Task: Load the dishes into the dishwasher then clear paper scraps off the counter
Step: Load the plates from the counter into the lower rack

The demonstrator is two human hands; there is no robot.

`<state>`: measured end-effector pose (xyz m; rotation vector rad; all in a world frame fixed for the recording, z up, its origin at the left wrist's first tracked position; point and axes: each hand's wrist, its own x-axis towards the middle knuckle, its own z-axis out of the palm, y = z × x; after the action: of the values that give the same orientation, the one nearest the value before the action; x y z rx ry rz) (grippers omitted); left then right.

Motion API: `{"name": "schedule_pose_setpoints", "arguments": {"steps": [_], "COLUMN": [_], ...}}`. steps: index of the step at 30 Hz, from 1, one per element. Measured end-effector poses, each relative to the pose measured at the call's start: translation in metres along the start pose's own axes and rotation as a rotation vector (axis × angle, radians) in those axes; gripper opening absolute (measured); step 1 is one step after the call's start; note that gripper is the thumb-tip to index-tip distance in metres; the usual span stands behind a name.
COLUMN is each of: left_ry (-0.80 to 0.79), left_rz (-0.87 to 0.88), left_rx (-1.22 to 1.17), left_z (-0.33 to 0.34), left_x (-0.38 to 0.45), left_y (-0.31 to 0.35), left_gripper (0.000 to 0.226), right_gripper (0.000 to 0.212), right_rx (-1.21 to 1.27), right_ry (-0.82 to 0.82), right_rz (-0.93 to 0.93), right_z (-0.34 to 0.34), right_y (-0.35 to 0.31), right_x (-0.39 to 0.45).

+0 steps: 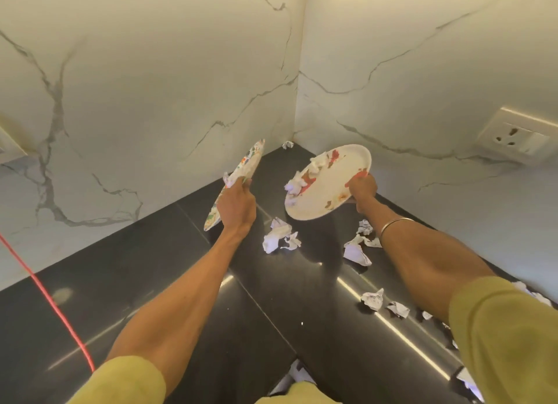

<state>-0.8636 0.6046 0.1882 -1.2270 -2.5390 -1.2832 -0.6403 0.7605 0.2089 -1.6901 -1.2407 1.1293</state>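
Two plates held above the black tabletop (157, 282), left hand (235, 205) fingers gripping the flowered plate (241, 174) tilted nearly on edge, right hand (363, 192) fingers gripping the white plate (329, 189) carrying paper scraps (302, 177), more crumpled scraps (279, 236) lying below.

This is a home kitchen corner: a glossy black stone counter (151, 282) meets white grey-veined marble-look wall panels (151, 86), a white wall socket plate (513, 137) sits above it, and food-smeared white round plates (329, 192) are held over it.
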Motion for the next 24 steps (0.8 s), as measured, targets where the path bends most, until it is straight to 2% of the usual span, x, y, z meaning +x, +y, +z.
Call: {"name": "schedule_pose_setpoints", "arguments": {"steps": [5, 8, 13, 24], "left_ry": [0.046, 0.039, -0.040, -0.187], "left_rz": [-0.174, -0.122, 0.069, 0.161], "left_rx": [-0.313, -0.388, -0.429, -0.612], "left_z": [-0.005, -0.008, -0.015, -0.034], "left_x": [0.011, 0.004, -0.023, -0.067], "left_y": [0.039, 0.056, 0.074, 0.113], "left_gripper": [0.035, 0.034, 0.039, 0.041], "right_gripper": [0.031, 0.033, 0.036, 0.030], "right_rx": [-0.203, -0.209, -0.156, -0.296], "right_ry": [0.114, 0.173, 0.337, 0.648], "right_rz": [-0.227, -0.279, -0.283, -0.151], "right_z": [-0.031, -0.053, -0.098, -0.189], "right_y": [-0.013, -0.013, -0.007, 0.022], "right_x": [-0.028, -0.043, -0.079, -0.177]}}
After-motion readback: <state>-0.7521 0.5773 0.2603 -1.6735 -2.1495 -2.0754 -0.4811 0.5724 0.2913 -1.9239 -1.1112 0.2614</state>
